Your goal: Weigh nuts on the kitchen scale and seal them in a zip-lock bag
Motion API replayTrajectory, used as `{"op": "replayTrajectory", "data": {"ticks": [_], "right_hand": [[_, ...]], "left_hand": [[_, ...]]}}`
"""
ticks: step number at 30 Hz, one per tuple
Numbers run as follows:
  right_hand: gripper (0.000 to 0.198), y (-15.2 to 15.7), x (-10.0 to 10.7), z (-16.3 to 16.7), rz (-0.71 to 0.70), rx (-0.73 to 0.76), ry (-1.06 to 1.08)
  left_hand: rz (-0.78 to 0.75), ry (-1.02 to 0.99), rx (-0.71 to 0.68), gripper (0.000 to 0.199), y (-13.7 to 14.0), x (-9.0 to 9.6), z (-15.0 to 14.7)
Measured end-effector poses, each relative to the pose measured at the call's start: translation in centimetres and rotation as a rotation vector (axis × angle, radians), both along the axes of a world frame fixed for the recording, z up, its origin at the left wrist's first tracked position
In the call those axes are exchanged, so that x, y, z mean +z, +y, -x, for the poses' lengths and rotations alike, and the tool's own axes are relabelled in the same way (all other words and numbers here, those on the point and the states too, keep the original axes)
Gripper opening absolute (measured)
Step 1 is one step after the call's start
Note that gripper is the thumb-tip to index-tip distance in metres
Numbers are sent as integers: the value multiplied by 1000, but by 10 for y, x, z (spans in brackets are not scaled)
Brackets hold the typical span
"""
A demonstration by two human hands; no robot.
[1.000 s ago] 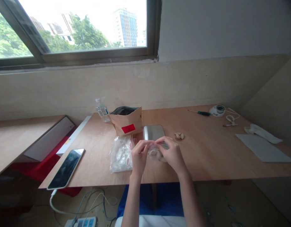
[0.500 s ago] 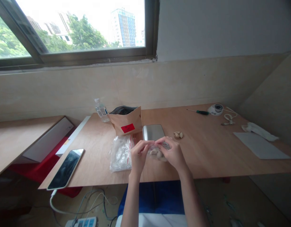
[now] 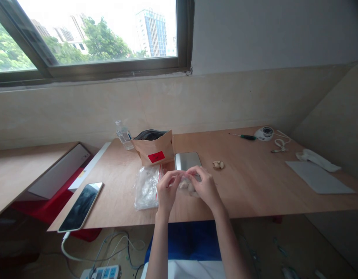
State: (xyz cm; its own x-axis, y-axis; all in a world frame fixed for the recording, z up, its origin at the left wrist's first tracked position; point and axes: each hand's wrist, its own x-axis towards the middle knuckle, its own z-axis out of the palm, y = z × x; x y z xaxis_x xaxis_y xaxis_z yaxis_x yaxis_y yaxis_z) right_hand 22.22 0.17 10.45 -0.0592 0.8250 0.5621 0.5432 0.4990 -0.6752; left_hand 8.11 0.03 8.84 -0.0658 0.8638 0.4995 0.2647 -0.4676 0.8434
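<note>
The left hand (image 3: 167, 189) and the right hand (image 3: 206, 188) meet above the tabletop (image 3: 260, 182), each grip pinching the upper edge of a clear bag (image 3: 185, 189), fingertips almost together; the bag hangs just below and beyond the grips, its pinched edge running roughly left to right, its pale pieces lying nearer the right hand; whether its bottom touches the wood I cannot tell. Beyond it lies a flat silver device (image 3: 187, 160), partly behind the fingers; leftward, a stack of clear bags (image 3: 146, 190) sits just beside the left hand, with a brown pouch (image 3: 159, 149) behind; the front edge runs beneath the forearms; bare wood opens rightward, past a few loose pale pieces (image 3: 218, 165).
</note>
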Motion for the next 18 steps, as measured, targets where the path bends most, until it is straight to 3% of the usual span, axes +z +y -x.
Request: {"op": "replayTrajectory", "data": {"ticks": [4,12,18], "right_hand": [[14,1,0,-6,28,12,-25],[22,-2,1,0,-74,-18,-6],[7,-4,4,-3,26,54,25]], "left_hand": [[42,-33,10,14,-1,0,3],[33,-2,-57,10,-1,1,2],[32,-3,-21,14,-1,0,5]]}}
